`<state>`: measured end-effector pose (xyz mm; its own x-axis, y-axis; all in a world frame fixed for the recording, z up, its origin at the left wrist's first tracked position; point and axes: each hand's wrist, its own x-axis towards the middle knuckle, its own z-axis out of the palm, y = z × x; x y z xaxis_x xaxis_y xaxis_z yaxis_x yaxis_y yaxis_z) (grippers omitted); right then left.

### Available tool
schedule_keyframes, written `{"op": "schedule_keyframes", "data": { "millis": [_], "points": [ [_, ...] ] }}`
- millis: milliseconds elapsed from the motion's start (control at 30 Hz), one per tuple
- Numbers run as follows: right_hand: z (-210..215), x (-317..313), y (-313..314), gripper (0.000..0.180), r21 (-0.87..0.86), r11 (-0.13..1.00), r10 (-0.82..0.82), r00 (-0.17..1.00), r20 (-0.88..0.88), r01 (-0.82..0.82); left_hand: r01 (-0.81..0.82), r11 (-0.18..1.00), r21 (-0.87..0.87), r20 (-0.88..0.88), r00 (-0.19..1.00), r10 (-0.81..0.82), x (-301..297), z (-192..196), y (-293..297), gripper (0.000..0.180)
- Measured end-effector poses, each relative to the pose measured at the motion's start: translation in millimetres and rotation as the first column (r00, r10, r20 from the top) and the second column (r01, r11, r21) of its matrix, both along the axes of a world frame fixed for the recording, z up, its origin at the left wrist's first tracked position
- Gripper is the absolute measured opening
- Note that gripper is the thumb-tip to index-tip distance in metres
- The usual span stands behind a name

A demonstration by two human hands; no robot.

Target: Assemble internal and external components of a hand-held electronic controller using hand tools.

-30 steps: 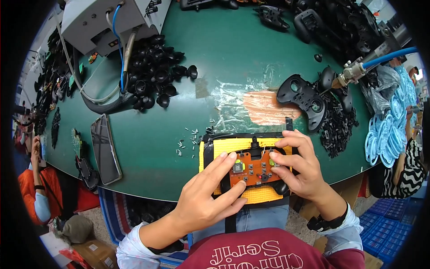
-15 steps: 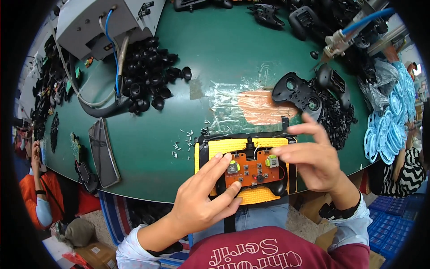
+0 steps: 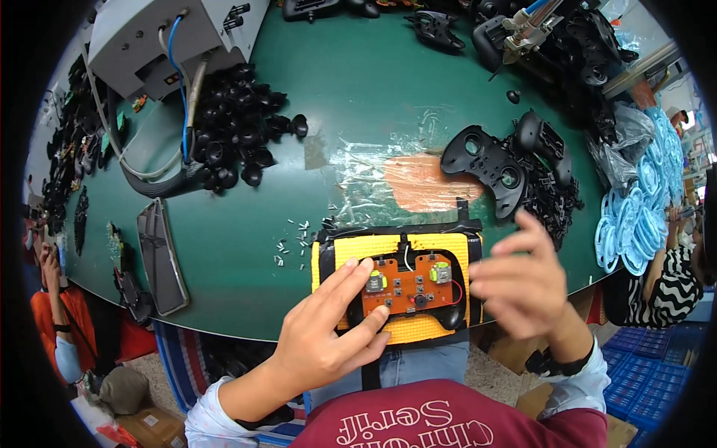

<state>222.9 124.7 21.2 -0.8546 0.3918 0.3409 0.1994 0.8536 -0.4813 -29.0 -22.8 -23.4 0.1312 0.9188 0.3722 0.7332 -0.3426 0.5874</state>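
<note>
A black game controller half (image 3: 450, 319) lies in the yellow padded holder (image 3: 422, 332) at the table's near edge. Inside it sits an orange circuit board (image 3: 403, 287) with two grey-and-green thumbstick modules, small buttons, and white and red wires. My left hand (image 3: 325, 328) grips the left side, fingertips beside the left thumbstick module (image 3: 377, 281) and thumb at the board's lower left. Right of the holder hovers my right hand (image 3: 520, 280), slightly blurred; its index finger is raised, the other fingers point left, and nothing shows in it. The right thumbstick module (image 3: 440, 273) is uncovered.
Small metal pins (image 3: 287, 243) lie left of the holder. Black thumbstick caps (image 3: 239, 127) are heaped by a grey machine (image 3: 160, 45). A black controller shell (image 3: 484, 166) and small black parts (image 3: 551, 205) lie right. A metal-tipped tool (image 3: 526, 37) hangs above the far right.
My right hand has drawn back from the right thumbstick module to the right of the holder. My left hand keeps its place on the controller. The whole view has shifted slightly.
</note>
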Motion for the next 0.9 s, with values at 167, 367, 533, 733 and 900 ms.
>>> {"op": "schedule_keyframes", "data": {
  "millis": [167, 367, 533, 733, 900],
  "points": [
    [-16, 1, -28, 0.032, 0.035, 0.999, 0.023, 0.995, 0.101, -0.027, 0.010, 1.000, 0.008, -0.018, 1.000, -0.010, -3, 2, 1, 0.037],
    [11, -27, -15, 0.029, 0.098, 0.993, 0.044, 0.987, 0.154, -0.060, 0.008, 0.993, -0.116, -0.035, 0.999, -0.012, -13, 33, -7, 0.042],
    [8, -141, 19, 0.032, 0.248, 0.968, -0.043, 0.995, 0.091, 0.019, -0.465, 0.859, 0.215, -0.309, 0.801, 0.512, -78, 50, 39, 0.021],
    [-21, -248, 78, 0.025, 0.248, 0.966, -0.155, 0.937, 0.312, 0.077, -0.482, 0.855, 0.189, -0.394, 0.761, 0.516, -101, 9, 101, 0.018],
    [-4, -201, 55, 0.016, 0.143, 0.988, -0.077, 0.987, 0.142, 0.056, -0.488, 0.873, 0.019, -0.458, 0.771, 0.442, -110, -5, 98, 0.021]
  ]
}}
